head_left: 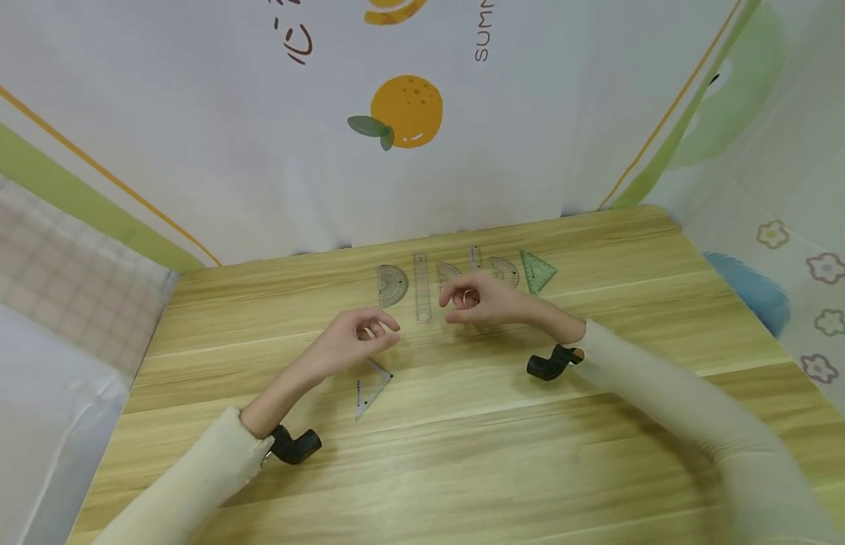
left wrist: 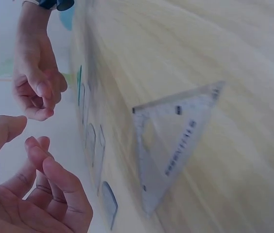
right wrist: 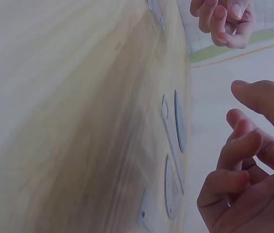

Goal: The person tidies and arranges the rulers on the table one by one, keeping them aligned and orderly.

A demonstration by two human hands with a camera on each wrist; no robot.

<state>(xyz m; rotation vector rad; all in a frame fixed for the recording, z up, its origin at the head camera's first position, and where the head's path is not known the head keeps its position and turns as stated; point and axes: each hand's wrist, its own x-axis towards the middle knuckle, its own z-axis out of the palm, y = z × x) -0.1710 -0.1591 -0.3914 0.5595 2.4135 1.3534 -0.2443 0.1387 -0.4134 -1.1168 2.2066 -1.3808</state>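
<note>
Overhead, "SUMM" lettering (head_left: 482,30) beyond empty hands (head_left: 422,322), set square (head_left: 372,386).

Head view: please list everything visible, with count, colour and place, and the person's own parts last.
Clear set square: 1, transparent, on the table just under the left hand, apart from the row.
Green set square: 1, green, right end of the far row.
Protractors: 3, clear, in the far row; the middle one is partly hidden by the right hand.
Long ruler: 1, clear, in the row beside the left protractor.
Short ruler: 1, clear, behind the right hand.
Table: 1, light wood.
Backdrop: white sheet with an orange print, behind the table.
Wrist cameras: 2, black, one per wrist.
Left hand: fingers loosely curled, holding nothing.
Right hand: fingers loosely curled above the row, holding nothing.
</note>
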